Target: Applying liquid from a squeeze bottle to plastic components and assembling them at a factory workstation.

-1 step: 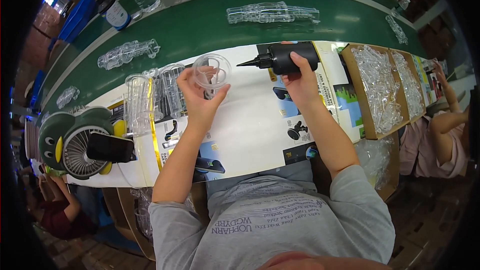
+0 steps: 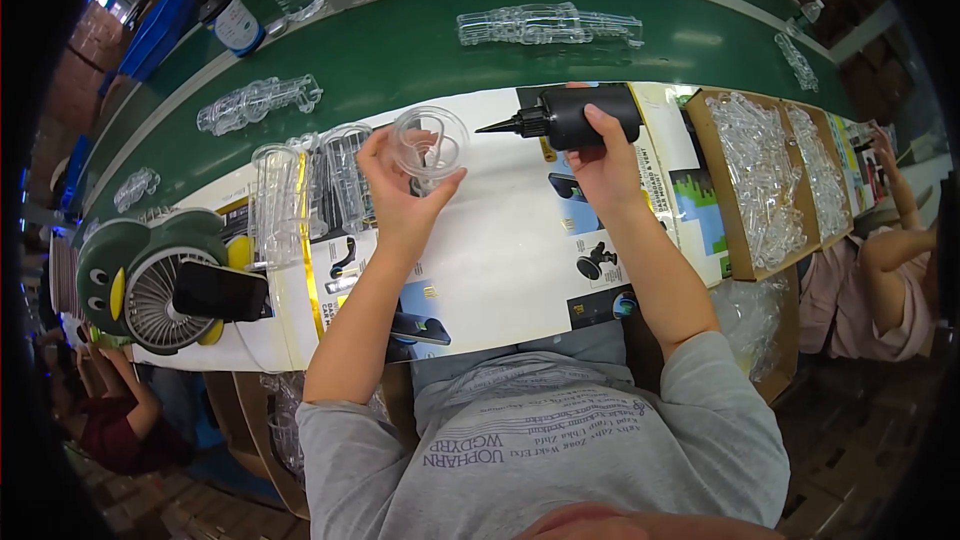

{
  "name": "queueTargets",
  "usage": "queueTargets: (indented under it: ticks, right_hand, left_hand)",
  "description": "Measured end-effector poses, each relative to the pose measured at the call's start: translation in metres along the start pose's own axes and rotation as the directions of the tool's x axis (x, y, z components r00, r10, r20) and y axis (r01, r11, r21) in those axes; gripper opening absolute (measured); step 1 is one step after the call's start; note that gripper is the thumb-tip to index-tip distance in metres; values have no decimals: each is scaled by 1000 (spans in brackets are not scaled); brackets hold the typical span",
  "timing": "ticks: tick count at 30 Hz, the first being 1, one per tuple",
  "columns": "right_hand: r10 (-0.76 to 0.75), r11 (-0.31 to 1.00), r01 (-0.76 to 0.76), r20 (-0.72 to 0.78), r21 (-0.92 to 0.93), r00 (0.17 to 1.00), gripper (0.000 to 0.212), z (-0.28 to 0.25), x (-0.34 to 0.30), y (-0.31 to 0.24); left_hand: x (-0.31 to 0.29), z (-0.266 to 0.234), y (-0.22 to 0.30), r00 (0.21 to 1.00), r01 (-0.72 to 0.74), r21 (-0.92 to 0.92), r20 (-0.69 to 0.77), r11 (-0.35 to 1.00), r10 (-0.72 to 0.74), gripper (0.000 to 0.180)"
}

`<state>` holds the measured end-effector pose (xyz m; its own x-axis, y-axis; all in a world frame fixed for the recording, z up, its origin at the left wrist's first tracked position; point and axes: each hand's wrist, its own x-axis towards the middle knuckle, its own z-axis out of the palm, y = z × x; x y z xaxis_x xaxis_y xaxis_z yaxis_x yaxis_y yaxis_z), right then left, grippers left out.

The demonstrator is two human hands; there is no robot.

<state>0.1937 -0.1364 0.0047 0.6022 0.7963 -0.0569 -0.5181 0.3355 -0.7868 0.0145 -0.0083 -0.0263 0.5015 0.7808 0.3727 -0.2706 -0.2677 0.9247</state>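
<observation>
Since the earlier frame, the clear cup (image 2: 430,143) is shifting slightly rightward; the left hand (image 2: 402,188) is finger-gripping it just beside the nozzle (image 2: 502,125) of the black bottle (image 2: 568,118), which the right hand (image 2: 608,168) is clasping.

Head-worn fisheye, left one of a side-by-side pair, looking down and forward.
Upright, unmirrored; sees across the white work surface (image 2: 490,260) to the green bench (image 2: 400,70) beyond. Grey shirt (image 2: 560,440) close in at lower middle; left hand (image 2: 402,195) and right hand (image 2: 608,170) farther out, near mid-frame. Wide take, straight edges bowing toward the margins.
</observation>
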Motion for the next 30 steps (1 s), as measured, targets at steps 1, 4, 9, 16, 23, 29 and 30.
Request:
queueTargets:
  ticks: [1, 4, 9, 16, 23, 29, 30]
  right_hand:
    - [-25, 999, 25, 15, -26, 1000, 38, 1, -1, -1]
    - [-49, 997, 52, 49, -54, 998, 38, 5, -5, -2]
    - [-66, 990, 78, 97, -121, 993, 43, 2, -6, -2]
    - [-129, 984, 133, 35, -120, 991, 45, 7, -9, -2]
    - [-151, 953, 173, 105, -248, 983, 44, 17, -20, 0]
    - [-142, 962, 169, 135, -213, 981, 42, 17, -24, 2]
    - [-147, 958, 175, 134, -229, 980, 42, 18, -24, 3]
  left_hand:
    - [1, 0, 2, 999, -35, 68, 18, 997, 34, 76]
    - [0, -2, 3, 999, -45, 128, -2, 991, 45, 74]
    - [-1, -7, -4, 1000, -4, 200, -26, 980, 9, 70]
    - [1, -12, -8, 992, -126, 229, 10, 965, 127, 62]
    - [2, -9, -9, 992, -111, 166, -42, 980, 120, 54]
    - [1, -8, -2, 997, -78, 230, -7, 970, 82, 50]
    - [1, -8, -1, 996, -90, 275, 11, 957, 90, 49]
